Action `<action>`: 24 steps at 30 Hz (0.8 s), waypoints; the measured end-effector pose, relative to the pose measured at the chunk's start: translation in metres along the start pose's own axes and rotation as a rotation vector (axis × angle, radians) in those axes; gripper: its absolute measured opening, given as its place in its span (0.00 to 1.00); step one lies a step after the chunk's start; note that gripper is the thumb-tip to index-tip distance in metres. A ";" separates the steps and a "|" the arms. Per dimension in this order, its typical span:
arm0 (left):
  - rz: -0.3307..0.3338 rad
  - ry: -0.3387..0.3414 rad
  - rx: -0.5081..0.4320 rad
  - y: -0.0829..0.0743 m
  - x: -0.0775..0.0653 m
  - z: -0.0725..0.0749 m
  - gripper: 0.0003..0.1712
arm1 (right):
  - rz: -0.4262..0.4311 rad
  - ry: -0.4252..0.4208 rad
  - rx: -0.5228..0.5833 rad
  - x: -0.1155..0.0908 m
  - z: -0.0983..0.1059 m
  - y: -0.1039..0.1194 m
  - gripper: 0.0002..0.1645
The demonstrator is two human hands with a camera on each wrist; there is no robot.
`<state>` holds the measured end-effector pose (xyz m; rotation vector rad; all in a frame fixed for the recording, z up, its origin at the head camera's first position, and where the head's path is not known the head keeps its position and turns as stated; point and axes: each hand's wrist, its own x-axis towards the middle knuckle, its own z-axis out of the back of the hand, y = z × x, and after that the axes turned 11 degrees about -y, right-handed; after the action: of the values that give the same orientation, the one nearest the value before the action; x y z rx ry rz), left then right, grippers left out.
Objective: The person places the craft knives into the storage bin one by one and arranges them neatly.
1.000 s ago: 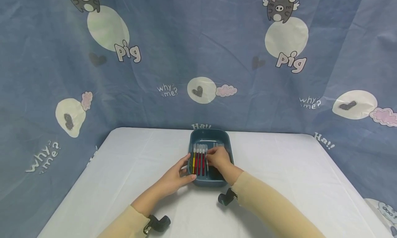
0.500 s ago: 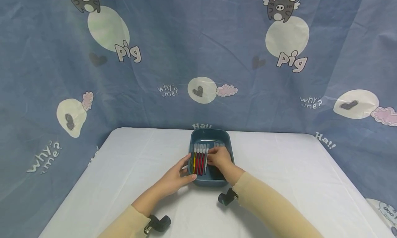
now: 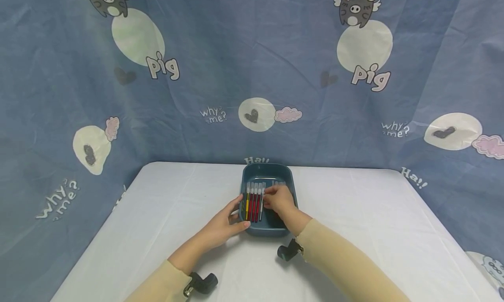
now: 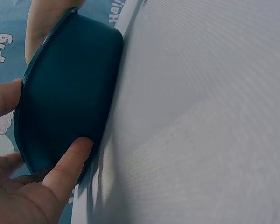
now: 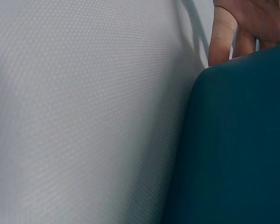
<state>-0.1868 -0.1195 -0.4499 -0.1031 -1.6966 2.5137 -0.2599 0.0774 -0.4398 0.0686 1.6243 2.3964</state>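
Note:
A dark teal tray (image 3: 260, 233) holds a row of slim capped pens: a yellow pen (image 3: 247, 205), several red pens (image 3: 254, 208) and a silvery pen (image 3: 261, 211) at the row's right end. Inside the tray, my right hand (image 3: 280, 201) pinches the silvery pen near its upper part; its fingertips are partly hidden. My left hand (image 3: 222, 226) rests against the tray's left side with fingers spread. In the left wrist view its thumb (image 4: 67, 170) presses the tray's outer wall (image 4: 70, 93), and a fingertip touches the rim.
More clear-capped pens (image 3: 278, 184) lie in the tray's right half, mostly hidden behind my right hand. A white cloth covers the table (image 3: 177, 205). A blue printed curtain (image 3: 204, 74) hangs along the table's back edge. Each wrist carries a black camera mount (image 3: 202, 283).
The lower end of the silvery pen has swung left, closer to the red pens, and the row sits more evenly. Both hands have barely moved.

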 end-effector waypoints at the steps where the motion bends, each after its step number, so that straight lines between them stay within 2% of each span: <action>1: 0.000 0.000 -0.001 0.001 0.000 0.000 0.51 | 0.005 -0.001 0.001 0.000 0.000 0.000 0.12; 15: -0.010 -0.006 0.002 0.002 0.000 -0.001 0.50 | 0.079 -0.028 -0.011 -0.001 0.000 0.000 0.12; 24: -0.016 -0.004 0.016 0.000 -0.001 -0.001 0.50 | 0.198 -0.055 -0.115 -0.002 0.005 0.002 0.16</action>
<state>-0.1854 -0.1189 -0.4506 -0.0831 -1.6720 2.5165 -0.2573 0.0805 -0.4363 0.2853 1.5157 2.6049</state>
